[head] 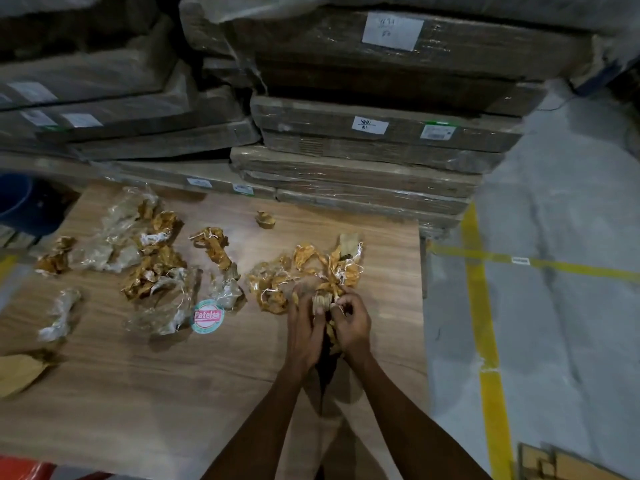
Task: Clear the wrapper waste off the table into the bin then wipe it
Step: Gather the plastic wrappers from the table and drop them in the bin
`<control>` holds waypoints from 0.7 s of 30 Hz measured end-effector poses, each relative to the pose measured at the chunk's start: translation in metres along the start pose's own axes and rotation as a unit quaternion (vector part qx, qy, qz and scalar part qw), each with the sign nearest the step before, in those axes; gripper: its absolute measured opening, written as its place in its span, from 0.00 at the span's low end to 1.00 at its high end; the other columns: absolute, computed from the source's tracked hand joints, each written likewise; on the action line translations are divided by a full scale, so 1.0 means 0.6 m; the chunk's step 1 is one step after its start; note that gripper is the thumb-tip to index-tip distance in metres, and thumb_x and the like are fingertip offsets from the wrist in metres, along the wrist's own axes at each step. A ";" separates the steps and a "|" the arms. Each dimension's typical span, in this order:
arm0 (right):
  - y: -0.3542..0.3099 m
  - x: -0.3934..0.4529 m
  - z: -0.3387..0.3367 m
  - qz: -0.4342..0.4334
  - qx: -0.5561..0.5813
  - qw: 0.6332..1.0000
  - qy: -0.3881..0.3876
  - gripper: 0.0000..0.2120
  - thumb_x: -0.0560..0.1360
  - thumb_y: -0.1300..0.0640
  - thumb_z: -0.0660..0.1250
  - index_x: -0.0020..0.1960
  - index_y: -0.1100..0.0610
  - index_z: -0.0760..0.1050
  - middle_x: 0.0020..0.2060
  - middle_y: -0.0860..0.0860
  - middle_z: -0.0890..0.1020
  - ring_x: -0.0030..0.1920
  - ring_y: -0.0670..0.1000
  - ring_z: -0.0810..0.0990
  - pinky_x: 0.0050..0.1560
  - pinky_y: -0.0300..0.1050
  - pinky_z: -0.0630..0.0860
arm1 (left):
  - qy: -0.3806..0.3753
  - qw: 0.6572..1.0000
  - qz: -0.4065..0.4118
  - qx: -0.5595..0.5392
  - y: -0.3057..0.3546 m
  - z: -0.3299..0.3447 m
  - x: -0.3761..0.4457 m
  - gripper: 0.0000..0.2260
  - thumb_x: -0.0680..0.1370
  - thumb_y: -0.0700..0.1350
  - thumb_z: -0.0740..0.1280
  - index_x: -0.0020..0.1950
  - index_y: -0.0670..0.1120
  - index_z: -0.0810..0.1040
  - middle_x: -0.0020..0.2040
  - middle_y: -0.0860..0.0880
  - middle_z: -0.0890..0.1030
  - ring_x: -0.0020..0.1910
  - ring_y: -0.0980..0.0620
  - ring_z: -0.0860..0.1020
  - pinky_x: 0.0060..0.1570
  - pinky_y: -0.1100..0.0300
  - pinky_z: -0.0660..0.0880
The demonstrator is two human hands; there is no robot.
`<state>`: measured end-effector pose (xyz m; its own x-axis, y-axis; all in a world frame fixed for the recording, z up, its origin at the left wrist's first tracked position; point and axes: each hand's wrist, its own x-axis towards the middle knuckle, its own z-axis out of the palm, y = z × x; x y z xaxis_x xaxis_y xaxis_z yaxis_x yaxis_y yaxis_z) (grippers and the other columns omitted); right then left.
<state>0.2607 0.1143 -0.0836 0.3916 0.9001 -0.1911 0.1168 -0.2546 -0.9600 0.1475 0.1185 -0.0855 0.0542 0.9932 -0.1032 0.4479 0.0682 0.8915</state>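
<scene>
Left hand (304,327) and right hand (351,320) pressed close, fingers curled round a bunch of brown wrapper waste (325,271) near the table's (138,393) right edge. More wrappers (152,258) strewn toward the far left corner. Blue bin (20,202) beyond that corner.

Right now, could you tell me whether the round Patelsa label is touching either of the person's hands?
Apart. The head view shows bare wooden table between the Patelsa label and the left hand; the right hand is farther off.
</scene>
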 end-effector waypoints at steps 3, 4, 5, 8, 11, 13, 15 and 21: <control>-0.026 0.008 -0.008 0.029 0.007 0.999 -0.039 0.04 0.76 0.62 0.71 0.46 0.54 0.79 0.63 0.61 0.82 0.69 0.60 0.76 0.68 0.52 0.74 | 0.019 1.000 -0.018 -0.007 -0.002 -0.007 0.004 0.21 0.83 0.63 0.56 0.72 0.56 0.69 0.77 0.46 0.66 0.76 0.54 0.63 0.74 0.50 0.65; -0.030 0.014 -0.017 0.037 -0.001 0.998 -0.054 0.07 0.78 0.64 0.70 0.47 0.53 0.81 0.65 0.61 0.81 0.70 0.59 0.76 0.68 0.49 0.74 | 0.020 1.000 -0.020 -0.004 -0.003 -0.011 0.004 0.19 0.83 0.60 0.58 0.71 0.55 0.69 0.76 0.46 0.67 0.74 0.58 0.63 0.72 0.53 0.66; -0.033 0.018 -0.028 0.041 -0.007 0.997 -0.067 0.07 0.79 0.65 0.69 0.48 0.54 0.83 0.67 0.59 0.80 0.71 0.57 0.76 0.68 0.47 0.75 | 0.021 1.000 -0.017 0.002 -0.004 -0.016 0.003 0.17 0.84 0.56 0.60 0.72 0.54 0.69 0.76 0.47 0.67 0.72 0.60 0.62 0.71 0.56 0.65; -0.034 0.026 -0.063 0.002 -0.063 0.996 -0.063 0.11 0.79 0.68 0.67 0.53 0.57 0.86 0.64 0.54 0.83 0.68 0.49 0.78 0.68 0.43 0.76 | 0.020 1.000 -0.005 0.020 -0.011 -0.022 0.004 0.20 0.84 0.53 0.62 0.75 0.49 0.69 0.77 0.45 0.67 0.72 0.56 0.64 0.68 0.58 0.63; -0.029 0.018 -0.092 -0.026 -0.064 0.997 0.038 0.17 0.76 0.74 0.64 0.52 0.55 0.84 0.52 0.45 0.85 0.53 0.35 0.82 0.57 0.44 0.80 | 0.017 1.000 -0.003 0.018 -0.014 -0.021 0.004 0.24 0.83 0.56 0.59 0.76 0.49 0.67 0.78 0.45 0.65 0.74 0.54 0.64 0.70 0.57 0.63; -0.013 0.002 -0.098 -0.010 -0.026 0.993 0.117 0.18 0.77 0.74 0.62 0.57 0.56 0.81 0.51 0.45 0.83 0.51 0.38 0.81 0.54 0.47 0.80 | 0.018 1.000 -0.005 0.011 -0.010 -0.017 0.002 0.24 0.83 0.56 0.58 0.77 0.50 0.66 0.79 0.45 0.64 0.75 0.55 0.61 0.71 0.57 0.61; 0.008 -0.015 -0.083 0.003 -0.001 0.993 0.114 0.14 0.82 0.65 0.61 0.64 0.53 0.77 0.60 0.49 0.80 0.62 0.46 0.78 0.64 0.49 0.76 | 0.013 1.000 -0.016 -0.001 -0.009 -0.010 0.001 0.23 0.83 0.57 0.57 0.77 0.52 0.65 0.81 0.46 0.61 0.77 0.55 0.58 0.74 0.55 0.58; 0.017 -0.045 0.016 0.038 -0.064 0.997 0.016 0.24 0.81 0.45 0.49 0.76 0.45 0.65 0.77 0.41 0.60 0.82 0.45 0.45 0.80 0.53 0.33 | 0.005 0.997 -0.055 -0.048 0.002 0.018 -0.006 0.23 0.83 0.60 0.54 0.76 0.55 0.65 0.83 0.48 0.56 0.82 0.47 0.53 0.79 0.43 0.56</control>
<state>0.2423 0.0906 -0.0903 0.4328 0.8653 -0.2529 0.2005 -0.3659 -0.9088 0.1574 0.1139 -0.0891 -0.0007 0.9801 -0.1987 0.3640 0.1853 0.9128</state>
